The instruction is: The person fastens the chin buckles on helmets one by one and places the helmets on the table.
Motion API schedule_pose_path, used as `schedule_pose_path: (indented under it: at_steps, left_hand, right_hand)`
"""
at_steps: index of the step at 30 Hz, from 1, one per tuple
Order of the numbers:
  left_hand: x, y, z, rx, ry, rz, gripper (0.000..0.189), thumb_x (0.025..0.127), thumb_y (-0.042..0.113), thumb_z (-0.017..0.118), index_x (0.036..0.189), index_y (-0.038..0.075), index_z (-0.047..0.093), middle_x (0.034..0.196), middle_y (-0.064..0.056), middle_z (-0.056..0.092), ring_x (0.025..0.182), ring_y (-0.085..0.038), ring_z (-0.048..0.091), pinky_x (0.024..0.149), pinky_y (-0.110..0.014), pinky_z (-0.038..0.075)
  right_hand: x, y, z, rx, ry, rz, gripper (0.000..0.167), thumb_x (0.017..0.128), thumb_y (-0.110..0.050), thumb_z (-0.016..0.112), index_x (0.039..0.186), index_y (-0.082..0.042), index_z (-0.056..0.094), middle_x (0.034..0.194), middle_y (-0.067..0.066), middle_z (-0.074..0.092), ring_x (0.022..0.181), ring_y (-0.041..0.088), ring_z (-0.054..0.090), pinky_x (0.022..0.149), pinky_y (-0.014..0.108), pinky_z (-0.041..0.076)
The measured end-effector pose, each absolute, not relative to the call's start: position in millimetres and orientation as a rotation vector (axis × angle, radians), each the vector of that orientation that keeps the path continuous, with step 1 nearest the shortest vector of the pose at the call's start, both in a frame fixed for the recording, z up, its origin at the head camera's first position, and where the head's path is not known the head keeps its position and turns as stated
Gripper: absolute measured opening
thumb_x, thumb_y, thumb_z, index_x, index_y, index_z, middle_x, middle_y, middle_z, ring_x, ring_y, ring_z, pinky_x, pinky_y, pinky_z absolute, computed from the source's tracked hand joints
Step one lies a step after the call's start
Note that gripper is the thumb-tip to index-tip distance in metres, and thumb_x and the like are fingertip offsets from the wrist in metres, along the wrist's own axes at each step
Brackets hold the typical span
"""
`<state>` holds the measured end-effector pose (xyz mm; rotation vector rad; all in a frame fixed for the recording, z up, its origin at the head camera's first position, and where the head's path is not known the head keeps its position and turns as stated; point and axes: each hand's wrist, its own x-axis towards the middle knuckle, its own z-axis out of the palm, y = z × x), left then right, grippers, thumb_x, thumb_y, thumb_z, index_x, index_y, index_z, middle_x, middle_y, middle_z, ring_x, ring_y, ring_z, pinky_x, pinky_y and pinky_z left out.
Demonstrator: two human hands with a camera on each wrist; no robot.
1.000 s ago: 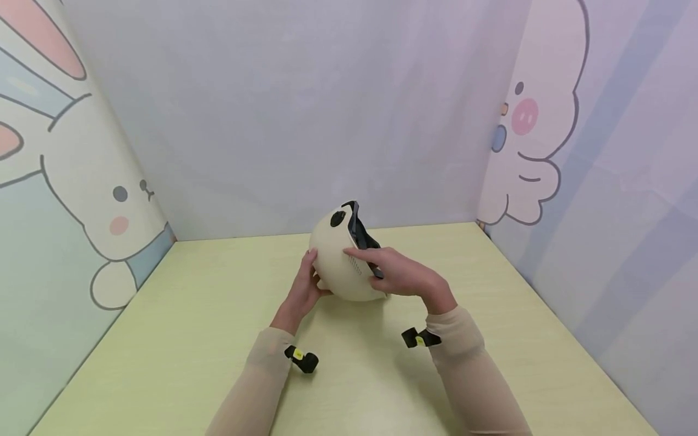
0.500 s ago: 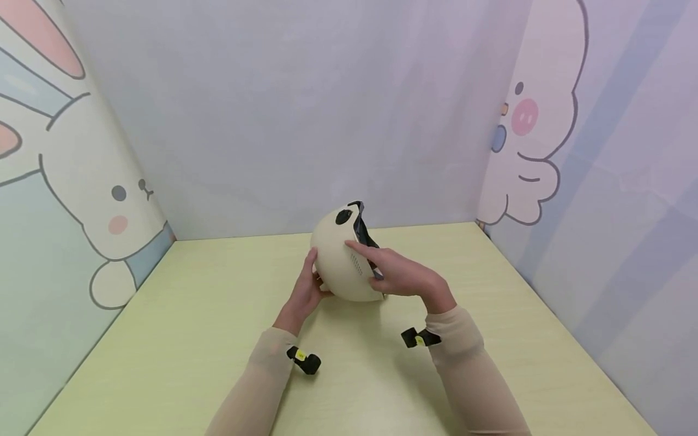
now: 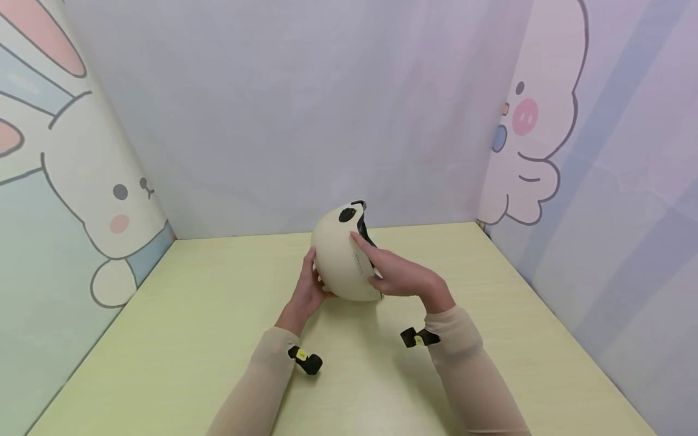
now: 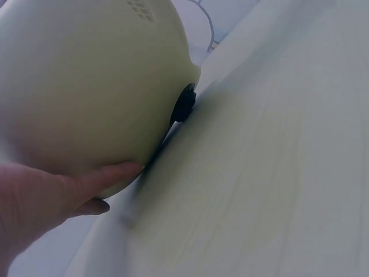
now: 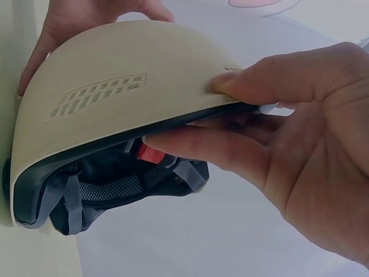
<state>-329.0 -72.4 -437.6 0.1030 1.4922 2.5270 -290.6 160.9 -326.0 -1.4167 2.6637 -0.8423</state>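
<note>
A cream helmet (image 3: pixel 337 263) rests tilted on its side on the table, its opening turned away to the right. My left hand (image 3: pixel 307 295) grips its rounded shell from the left, thumb and fingers spread around it. My right hand (image 3: pixel 403 274) holds the rim on the right. In the right wrist view, one digit lies on the shell (image 5: pixel 144 52) near the edge while another reaches under the rim. Inside show dark padding, grey straps (image 5: pixel 73 202) and a red clip (image 5: pixel 150 153) close to a fingertip. A black oval piece (image 3: pixel 347 215) sits near the top edge.
The pale yellow table (image 3: pixel 218 339) extends around the helmet. A plain grey-lilac curtain (image 3: pixel 305 121) stands close behind. Side panels carry a rabbit drawing (image 3: pixel 93 200) on the left and a white cartoon figure (image 3: pixel 537 121) on the right.
The helmet has turned slightly, its black oval piece and vents shifting right and its opening facing further away. My right index finger has moved up the shell; my left hand stays nearly in place.
</note>
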Motion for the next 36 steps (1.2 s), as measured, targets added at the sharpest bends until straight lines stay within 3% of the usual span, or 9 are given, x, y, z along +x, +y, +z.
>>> schedule_pose_path:
  at_steps: [13,27,36]
  left_hand:
    - [-330,-72,-439,0.028,1.448,2.531,0.075,0.093,0.069,0.047,0.156,0.039,0.020,0.153,-0.024,0.026,0.138,-0.043,0.032,0.106,-0.071,0.026]
    - [-329,-72,-442,0.013,1.463,2.544,0.079,0.094,0.069,0.044,0.158,0.032,0.017,0.154,-0.026,0.021,0.140,-0.045,0.028,0.109,-0.068,0.023]
    - [-330,-72,-443,0.020,1.463,2.528,0.080,0.092,0.072,0.045,0.157,0.037,0.014,0.154,-0.025,0.023,0.141,-0.044,0.028,0.107,-0.071,0.023]
  right_hand:
    - [-292,166,-326,-1.385,2.629,-0.933,0.089,0.091,0.011,0.059,0.159,0.000,0.002,0.152,0.025,0.037,0.125,0.032,0.056,0.100,0.043,0.047]
    - [-294,173,-325,-1.367,2.550,-1.050,0.089,0.093,0.009,0.060,0.160,-0.002,0.002,0.162,0.021,0.020,0.125,0.035,0.056,0.100,0.041,0.048]
    - [-296,176,-328,-1.353,2.494,-1.122,0.090,0.094,0.009,0.059,0.160,-0.004,0.000,0.164,0.018,0.015,0.127,0.038,0.054,0.096,0.040,0.051]
